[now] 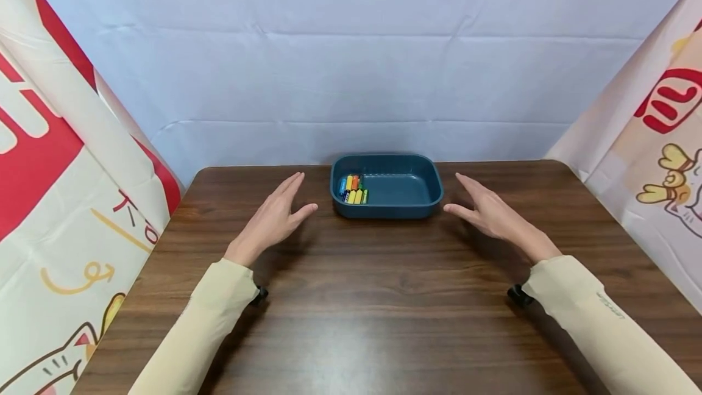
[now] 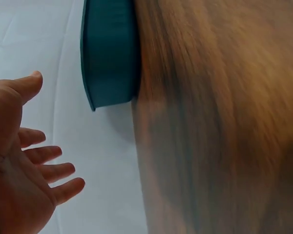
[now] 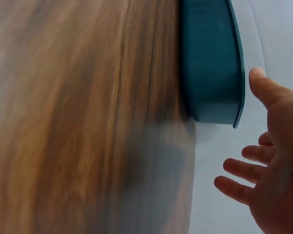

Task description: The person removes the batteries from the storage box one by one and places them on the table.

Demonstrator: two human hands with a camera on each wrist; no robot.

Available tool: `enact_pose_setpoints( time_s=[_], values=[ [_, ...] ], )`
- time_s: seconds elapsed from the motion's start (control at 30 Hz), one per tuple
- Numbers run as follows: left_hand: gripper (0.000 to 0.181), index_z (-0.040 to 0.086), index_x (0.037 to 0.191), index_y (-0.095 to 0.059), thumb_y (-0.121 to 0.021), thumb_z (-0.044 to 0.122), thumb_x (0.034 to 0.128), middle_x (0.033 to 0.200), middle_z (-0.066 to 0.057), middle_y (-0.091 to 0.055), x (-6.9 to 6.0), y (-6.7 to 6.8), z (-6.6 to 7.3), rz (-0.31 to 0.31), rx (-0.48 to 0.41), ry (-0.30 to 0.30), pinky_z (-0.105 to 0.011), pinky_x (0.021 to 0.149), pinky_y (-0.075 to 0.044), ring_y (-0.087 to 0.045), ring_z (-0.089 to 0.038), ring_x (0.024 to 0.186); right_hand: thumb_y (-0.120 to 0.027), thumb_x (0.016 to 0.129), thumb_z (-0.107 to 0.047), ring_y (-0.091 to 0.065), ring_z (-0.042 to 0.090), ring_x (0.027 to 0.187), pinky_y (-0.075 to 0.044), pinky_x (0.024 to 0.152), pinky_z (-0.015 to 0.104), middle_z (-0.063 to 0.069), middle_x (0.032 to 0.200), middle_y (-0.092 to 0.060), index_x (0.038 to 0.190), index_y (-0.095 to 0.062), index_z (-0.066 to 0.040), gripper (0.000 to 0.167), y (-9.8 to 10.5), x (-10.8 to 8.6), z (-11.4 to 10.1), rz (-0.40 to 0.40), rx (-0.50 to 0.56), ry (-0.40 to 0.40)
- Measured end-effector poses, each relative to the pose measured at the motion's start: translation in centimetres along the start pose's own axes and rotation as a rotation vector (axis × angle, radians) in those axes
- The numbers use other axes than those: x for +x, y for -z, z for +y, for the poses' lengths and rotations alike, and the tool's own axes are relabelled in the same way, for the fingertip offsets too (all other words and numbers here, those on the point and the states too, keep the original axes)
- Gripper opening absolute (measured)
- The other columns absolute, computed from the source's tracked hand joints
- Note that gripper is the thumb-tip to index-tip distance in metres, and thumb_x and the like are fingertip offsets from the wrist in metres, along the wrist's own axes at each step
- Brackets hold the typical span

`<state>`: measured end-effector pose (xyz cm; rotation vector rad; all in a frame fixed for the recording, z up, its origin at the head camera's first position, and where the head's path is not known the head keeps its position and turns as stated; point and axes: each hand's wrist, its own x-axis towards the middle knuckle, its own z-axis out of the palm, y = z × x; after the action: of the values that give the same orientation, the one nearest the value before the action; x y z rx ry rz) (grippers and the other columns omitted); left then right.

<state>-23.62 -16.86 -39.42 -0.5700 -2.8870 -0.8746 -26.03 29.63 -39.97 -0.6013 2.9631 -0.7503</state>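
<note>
A dark teal rectangular tray (image 1: 406,211) stands near the far edge of the table. Several batteries (image 1: 355,190) in yellow, orange, blue and green lie in its left end. To the left of the tray, my left hand (image 1: 272,217) is held with straight fingers and the thumb apart, touching nothing. On the other side, my right hand (image 1: 492,212) mirrors it, its fingers extended and its thumb tip just short of the tray's right wall. Both wrist views show the tray's outer side (image 2: 110,58) beyond the spread fingers; the batteries are hidden there.
The brown wooden table (image 1: 384,285) has rounded far corners. A pale cloth (image 1: 351,66) hangs right behind the tray. Printed cloths with cartoon figures hang along the left (image 1: 66,200) and right (image 1: 658,157) sides.
</note>
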Motion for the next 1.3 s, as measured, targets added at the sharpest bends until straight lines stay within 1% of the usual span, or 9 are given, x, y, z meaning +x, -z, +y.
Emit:
enact_pose_setpoints(
  time_s=[0.17,0.3,0.43,0.7,0.83,1.03,1.17,1.2,1.3],
  values=[
    [0.081,0.01,0.166,-0.02,-0.058,0.046,0.1053,0.17,-0.013,-0.02,1.7,-0.8,0.2,-0.014,-0.071,0.016,-0.054,0.121,-0.027,-0.023,-0.03,0.155,-0.06,0.104,-0.048,-0.026,0.05,0.149,-0.027,0.115,0.068,0.03,0.165,-0.02,0.164,-0.014,0.001,0.09,-0.1,1.0,-0.3,-0.004,0.024,0.002],
    [0.081,0.006,0.165,-0.021,-0.06,0.044,0.1047,0.169,-0.016,-0.023,2.9,-1.6,0.2,-0.022,-0.111,0.02,-0.052,0.122,-0.027,-0.023,-0.031,0.155,-0.06,0.105,-0.046,-0.036,0.051,0.143,-0.035,0.11,0.067,0.032,0.164,-0.023,0.164,-0.015,0.002,0.089,-0.2,1.5,-0.3,-0.01,0.059,0.006],
    [0.082,0.006,0.165,-0.021,-0.061,0.045,0.1042,0.169,-0.016,-0.023,3.6,-2.5,0.2,-0.05,-0.147,0.034,-0.053,0.122,-0.026,-0.023,-0.032,0.155,-0.06,0.105,-0.042,-0.048,0.05,0.132,-0.044,0.103,0.065,0.033,0.16,-0.03,0.163,-0.016,0.002,0.085,-0.5,1.9,-0.1,-0.023,0.098,0.023],
    [0.084,0.008,0.166,-0.018,-0.06,0.047,0.104,0.17,-0.016,-0.02,4.4,-3.7,0.8,-0.131,-0.171,0.096,-0.054,0.123,-0.023,-0.02,-0.034,0.156,-0.061,0.106,-0.04,-0.054,0.048,0.124,-0.047,0.097,0.062,0.031,0.159,-0.033,0.162,-0.022,0.003,0.081,-0.9,2.2,0.0,-0.033,0.123,0.033],
    [0.084,0.009,0.166,-0.018,-0.059,0.048,0.1044,0.17,-0.014,-0.021,4.8,-4.0,1.0,-0.152,-0.179,0.102,-0.054,0.123,-0.023,-0.021,-0.033,0.156,-0.061,0.106,-0.038,-0.056,0.044,0.123,-0.048,0.096,0.06,0.03,0.156,-0.039,0.161,-0.026,0.004,0.077,-1.0,2.3,-0.1,-0.028,0.129,0.041],
    [0.083,0.009,0.166,-0.017,-0.06,0.045,0.1048,0.17,-0.014,-0.022,5.2,-4.4,1.1,-0.167,-0.182,0.105,-0.053,0.123,-0.024,-0.022,-0.032,0.155,-0.063,0.105,-0.034,-0.061,0.038,0.111,-0.051,0.09,0.053,0.029,0.152,-0.045,0.159,-0.031,0.004,0.073,-1.2,2.2,-0.2,-0.01,0.126,0.048],
    [0.083,0.007,0.166,-0.017,-0.061,0.042,0.1046,0.169,-0.015,-0.023,5.4,-4.4,1.3,-0.161,-0.194,0.102,-0.052,0.122,-0.026,-0.024,-0.033,0.154,-0.065,0.104,-0.031,-0.062,0.043,0.119,-0.053,0.086,0.05,0.03,0.152,-0.046,0.158,-0.033,0.005,0.072,-1.3,2.2,-0.3,0.002,0.154,0.055],
    [0.083,0.006,0.165,-0.018,-0.062,0.041,0.1046,0.169,-0.015,-0.023,5.4,-4.4,1.4,-0.158,-0.199,0.099,-0.052,0.122,-0.027,-0.025,-0.033,0.154,-0.066,0.104,-0.03,-0.061,0.044,0.123,-0.053,0.087,0.05,0.03,0.153,-0.045,0.158,-0.034,0.005,0.072,-1.3,2.2,-0.3,0.006,0.16,0.057],
    [0.082,0.004,0.165,-0.019,-0.063,0.039,0.1046,0.169,-0.016,-0.024,5.5,-4.5,1.4,-0.147,-0.211,0.092,-0.053,0.121,-0.028,-0.027,-0.034,0.153,-0.068,0.103,-0.027,-0.059,0.046,0.125,-0.055,0.087,0.051,0.03,0.153,-0.045,0.157,-0.036,0.006,0.071,-1.3,2.2,-0.3,0.017,0.179,0.065]
  ],
)
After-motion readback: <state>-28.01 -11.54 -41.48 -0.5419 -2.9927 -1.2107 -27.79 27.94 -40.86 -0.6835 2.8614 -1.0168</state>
